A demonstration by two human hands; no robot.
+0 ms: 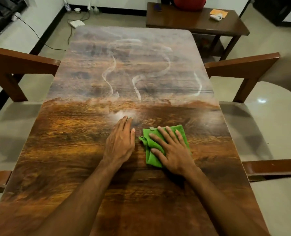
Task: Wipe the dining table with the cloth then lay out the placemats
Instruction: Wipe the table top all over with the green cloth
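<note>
A folded green cloth (182, 133) lies on the wooden dining table (70, 142), near the middle of its near half. My right hand (172, 150) presses flat on the cloth with its fingers spread. My left hand (120, 140) rests flat on the bare wood just left of the cloth, fingers straight and together. The far half of the table looks hazy, with pale curling streaks (138, 86) and a whitish smudge (122, 114) in front of my left fingertips. The near half is darker and glossy. No placemats are in view.
Wooden chairs stand at both sides of the table, left (22, 65) and right (243, 67). A dark side table (192, 23) behind the far end carries a red object (189, 3) and a small white item (217, 17). Cables and a white box (76, 23) lie on the floor.
</note>
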